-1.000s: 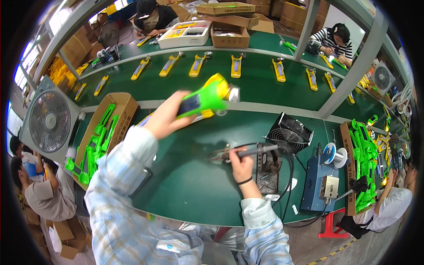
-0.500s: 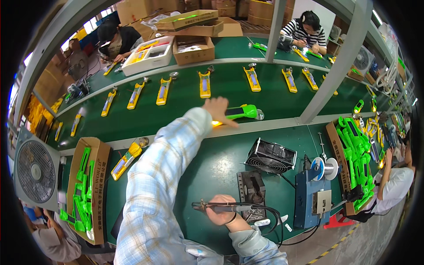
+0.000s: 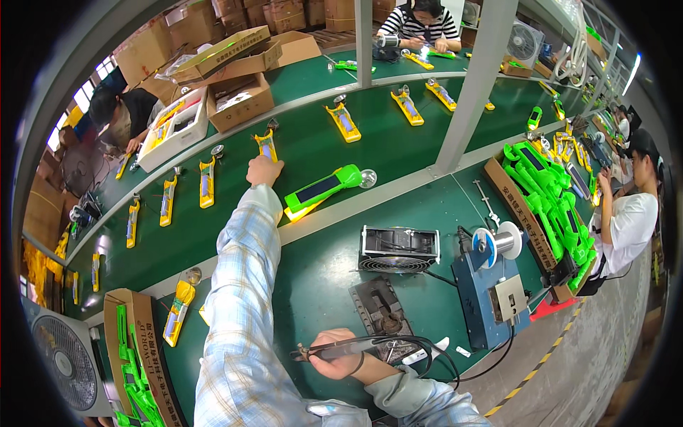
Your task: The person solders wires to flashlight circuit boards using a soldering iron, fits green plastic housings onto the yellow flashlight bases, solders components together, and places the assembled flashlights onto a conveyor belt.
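My left hand [image 3: 265, 171] reaches out over the green conveyor, its fingers closed round the near end of a yellow flashlight body [image 3: 267, 146] with a round silver reflector at its far end. Just right of that hand lies a green flashlight casing [image 3: 321, 188] with a dark panel and a clear round lens, on top of a yellow part. Low over the bench, my right hand [image 3: 334, 354] grips a soldering iron [image 3: 356, 346], its tip pointing left and its black cable trailing right. Another yellow flashlight body [image 3: 179, 312] rests on the bench at left.
Several yellow bodies [image 3: 343, 122] line the conveyor. A black fan [image 3: 398, 249], a dark soldering tray [image 3: 382, 307] and a blue solder station [image 3: 491, 299] with a wire spool occupy the bench. Boxes of green casings [image 3: 548, 206] stand at both sides. A metal post [image 3: 475, 92] rises ahead; co-workers sit around.
My left hand has moved from beside the green casing to a yellow flashlight body farther left and has closed on it. The view has turned right; my right hand keeps the soldering iron.
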Motion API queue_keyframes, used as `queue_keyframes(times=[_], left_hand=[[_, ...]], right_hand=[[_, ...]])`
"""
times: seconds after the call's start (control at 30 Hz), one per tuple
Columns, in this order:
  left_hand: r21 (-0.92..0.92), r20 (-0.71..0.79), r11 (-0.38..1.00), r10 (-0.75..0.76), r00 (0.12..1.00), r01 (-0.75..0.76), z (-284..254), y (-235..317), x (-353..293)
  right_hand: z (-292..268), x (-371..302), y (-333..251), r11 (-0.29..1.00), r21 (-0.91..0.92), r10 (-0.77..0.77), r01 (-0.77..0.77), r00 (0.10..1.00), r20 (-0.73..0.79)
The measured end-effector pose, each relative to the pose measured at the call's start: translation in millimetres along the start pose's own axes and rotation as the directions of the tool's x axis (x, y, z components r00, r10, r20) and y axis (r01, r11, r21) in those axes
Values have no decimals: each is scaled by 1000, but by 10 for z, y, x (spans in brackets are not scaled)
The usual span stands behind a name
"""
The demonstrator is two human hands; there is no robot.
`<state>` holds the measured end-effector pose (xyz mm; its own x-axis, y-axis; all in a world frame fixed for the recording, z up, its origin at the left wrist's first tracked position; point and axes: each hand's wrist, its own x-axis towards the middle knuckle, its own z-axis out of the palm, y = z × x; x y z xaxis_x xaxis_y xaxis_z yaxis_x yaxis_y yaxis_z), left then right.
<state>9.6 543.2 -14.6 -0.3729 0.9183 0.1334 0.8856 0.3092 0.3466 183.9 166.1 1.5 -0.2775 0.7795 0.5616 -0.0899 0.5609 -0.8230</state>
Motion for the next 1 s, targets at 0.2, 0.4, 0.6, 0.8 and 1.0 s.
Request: queue_keyframes(times=[0.2,0.4,0.6,0.8,1.0], left_hand=[[-567,468,796,101,878,211,-796,-80,-353],[-465,288,755,623,728,-462,-1794,-481,-1905],[-357,433,662,742,512,-659,-1721,-904,-2687],[-352,481,650,743,465,-674,-1768,-867,-2186],[109,67,988,100,993,-107,-1312,-1158,-194]], right_hand=[[43,-35,58,999,-16,-35,34,999,-31],[43,-95,111,996,92,24,-17,997,-75],[30,-56,22,987,11,-162,162,986,32],[31,-27,22,993,-26,-114,115,993,36],[63,-9,60,995,44,-90,88,996,29]])
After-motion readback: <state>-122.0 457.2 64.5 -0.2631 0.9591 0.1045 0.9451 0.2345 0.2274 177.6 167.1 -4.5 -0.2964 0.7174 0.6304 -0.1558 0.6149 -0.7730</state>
